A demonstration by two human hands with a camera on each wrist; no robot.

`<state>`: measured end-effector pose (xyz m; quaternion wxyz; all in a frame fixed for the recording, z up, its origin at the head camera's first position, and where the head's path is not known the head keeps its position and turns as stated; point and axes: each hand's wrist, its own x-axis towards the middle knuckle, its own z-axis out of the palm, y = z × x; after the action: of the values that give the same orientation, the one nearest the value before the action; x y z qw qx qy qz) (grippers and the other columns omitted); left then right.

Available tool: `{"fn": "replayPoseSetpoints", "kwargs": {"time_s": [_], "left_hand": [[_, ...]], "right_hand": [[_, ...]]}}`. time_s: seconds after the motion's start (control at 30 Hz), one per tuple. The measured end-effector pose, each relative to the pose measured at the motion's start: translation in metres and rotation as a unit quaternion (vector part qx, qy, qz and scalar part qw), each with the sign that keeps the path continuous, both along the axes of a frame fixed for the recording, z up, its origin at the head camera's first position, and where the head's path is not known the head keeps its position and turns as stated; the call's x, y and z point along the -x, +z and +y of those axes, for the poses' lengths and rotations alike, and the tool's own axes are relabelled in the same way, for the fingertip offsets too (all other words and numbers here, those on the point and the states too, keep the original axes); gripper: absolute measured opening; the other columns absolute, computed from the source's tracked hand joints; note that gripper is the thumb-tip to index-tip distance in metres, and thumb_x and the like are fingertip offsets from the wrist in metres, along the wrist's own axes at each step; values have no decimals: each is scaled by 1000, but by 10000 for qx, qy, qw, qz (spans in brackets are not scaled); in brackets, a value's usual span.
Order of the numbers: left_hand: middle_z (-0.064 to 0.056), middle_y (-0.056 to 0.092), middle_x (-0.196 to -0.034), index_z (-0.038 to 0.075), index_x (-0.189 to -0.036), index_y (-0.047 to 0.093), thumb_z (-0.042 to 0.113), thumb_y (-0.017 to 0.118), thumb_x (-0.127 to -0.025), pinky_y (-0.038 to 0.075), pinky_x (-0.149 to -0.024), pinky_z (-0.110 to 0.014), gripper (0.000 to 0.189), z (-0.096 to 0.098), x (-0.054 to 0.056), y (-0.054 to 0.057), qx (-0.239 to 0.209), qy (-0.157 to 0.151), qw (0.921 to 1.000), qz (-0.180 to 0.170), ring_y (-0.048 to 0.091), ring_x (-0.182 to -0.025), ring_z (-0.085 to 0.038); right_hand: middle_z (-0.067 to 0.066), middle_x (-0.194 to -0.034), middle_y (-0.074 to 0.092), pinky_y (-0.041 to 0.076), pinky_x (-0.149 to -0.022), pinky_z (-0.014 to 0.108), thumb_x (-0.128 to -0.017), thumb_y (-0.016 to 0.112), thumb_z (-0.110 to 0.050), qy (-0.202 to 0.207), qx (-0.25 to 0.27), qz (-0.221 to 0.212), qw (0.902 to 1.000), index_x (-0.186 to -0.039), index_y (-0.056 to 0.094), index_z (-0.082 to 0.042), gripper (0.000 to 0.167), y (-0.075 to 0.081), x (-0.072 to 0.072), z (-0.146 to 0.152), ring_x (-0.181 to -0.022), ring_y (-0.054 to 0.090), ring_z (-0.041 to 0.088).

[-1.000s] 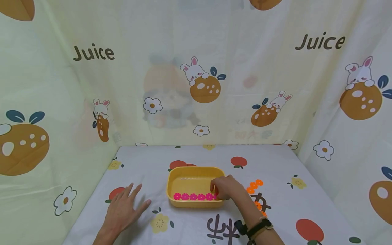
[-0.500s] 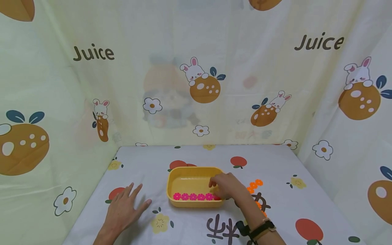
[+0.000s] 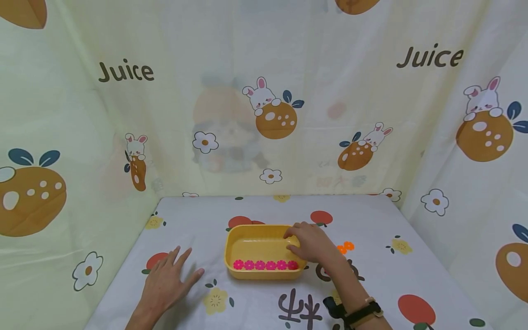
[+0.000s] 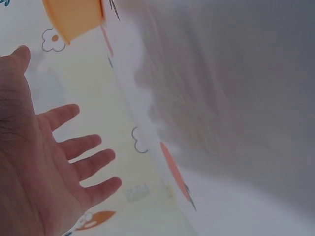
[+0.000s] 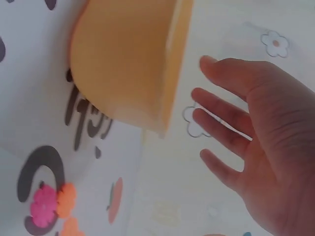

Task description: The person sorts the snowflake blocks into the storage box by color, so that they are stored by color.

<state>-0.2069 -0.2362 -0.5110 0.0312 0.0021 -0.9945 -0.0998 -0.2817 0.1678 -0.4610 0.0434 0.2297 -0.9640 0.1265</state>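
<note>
A yellow rectangular tray (image 3: 264, 275) sits mid-table. Several pink flower-shaped pieces (image 3: 260, 265) line its near inner side in one row; the rightmost piece (image 3: 292, 265) looks a darker pink. Over the tray's right rim hovers my right hand (image 3: 312, 243), fingers loosely bent. The right wrist view shows nothing between that thumb and fingers (image 5: 224, 132), beside the tray's outer wall (image 5: 123, 59). Left of the tray, my left hand (image 3: 164, 280) is held palm down over the cloth with fingers spread, holding nothing.
Orange flower pieces (image 3: 349, 246) lie right of the tray, partly hidden by my right forearm. One pink flower piece (image 5: 44, 205) lies beside them in the right wrist view. Printed curtains (image 3: 173, 114) enclose the table's back and sides.
My right hand has lifted from the tray's near right corner and moved back and slightly right. The rightmost pink piece is now uncovered. My left hand stays in place.
</note>
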Motion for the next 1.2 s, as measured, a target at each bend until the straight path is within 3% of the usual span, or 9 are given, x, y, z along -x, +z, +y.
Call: {"fn": "replayPoseSetpoints", "kwargs": {"time_s": [0.13,0.27,0.67,0.97,1.2], "left_hand": [[-29,39,-167,14,-162,49,77,58,-97,34,-117,-77,91,0,0,1,20,-12,10000,13,39,-150,-55],[-29,39,-167,14,-162,49,77,58,-97,35,-117,-77,91,0,0,2,27,-32,10000,45,40,-150,-55],[-30,38,-167,14,-162,49,76,60,-96,33,-117,-78,91,0,1,1,23,23,10000,-44,39,-150,-56],[-29,39,-167,14,-162,50,79,57,-96,35,-117,-76,92,-1,0,3,46,-21,10000,3,40,-150,-55],[-30,39,-167,14,-161,50,74,61,-97,33,-118,-77,88,1,1,1,11,4,10000,-7,39,-150,-55]], "right_hand": [[4,-121,76,58,-102,52,-91,88,-31,-45,49,365,9993,-118,80,-19,31,11,-3,4,-114,69,27],[5,-121,76,61,-99,50,-90,89,-30,-53,203,461,9987,-118,80,-19,32,18,-5,7,-112,70,27],[3,-114,77,63,-92,46,-92,88,-23,125,508,893,9946,-119,78,-17,29,20,-17,29,-104,72,25],[5,-124,76,60,-100,56,-92,88,-23,-425,644,471,9959,-124,77,-17,34,20,-24,49,-113,70,29],[6,-122,75,62,-94,54,-94,86,-22,-666,698,362,9947,-127,76,-16,35,15,-29,67,-112,69,30]]}}
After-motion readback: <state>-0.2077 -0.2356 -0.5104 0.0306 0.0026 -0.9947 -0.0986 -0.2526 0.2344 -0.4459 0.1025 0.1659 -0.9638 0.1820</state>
